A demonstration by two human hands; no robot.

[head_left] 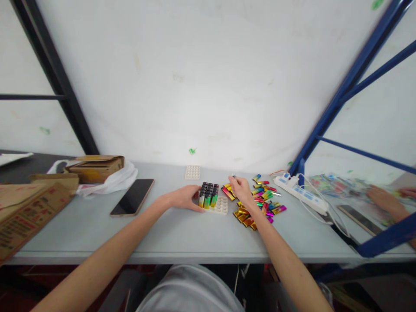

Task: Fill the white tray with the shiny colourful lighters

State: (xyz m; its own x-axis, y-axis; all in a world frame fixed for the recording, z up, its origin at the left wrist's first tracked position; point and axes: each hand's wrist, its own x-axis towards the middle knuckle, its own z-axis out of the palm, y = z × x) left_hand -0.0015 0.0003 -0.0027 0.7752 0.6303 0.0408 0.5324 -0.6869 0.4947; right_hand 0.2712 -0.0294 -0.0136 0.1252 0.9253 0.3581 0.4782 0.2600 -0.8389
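Note:
Several lighters [208, 198] with black tops and shiny coloured bodies stand upright in the left part of a white tray [222, 205] with round holes. My left hand [186, 198] curls round the tray's left end, thumb at the near edge and fingers behind. Right of the tray, my right hand [241, 189] is closed in a pinch; a small dark tip, apparently a lighter's top, shows at its fingertips, and the rest is hidden. Beneath and beside that hand lies a loose pile of shiny lighters [267, 195] in gold, green, red, blue and purple.
Another white holed tray [193, 172] lies near the wall. A phone [133, 197], cardboard boxes [97, 169] and a plastic bag [128, 174] are at left. A power strip [300, 193] with cables lies at right, before a blue frame [325, 115]. Another person's hands [386, 201] are beyond it.

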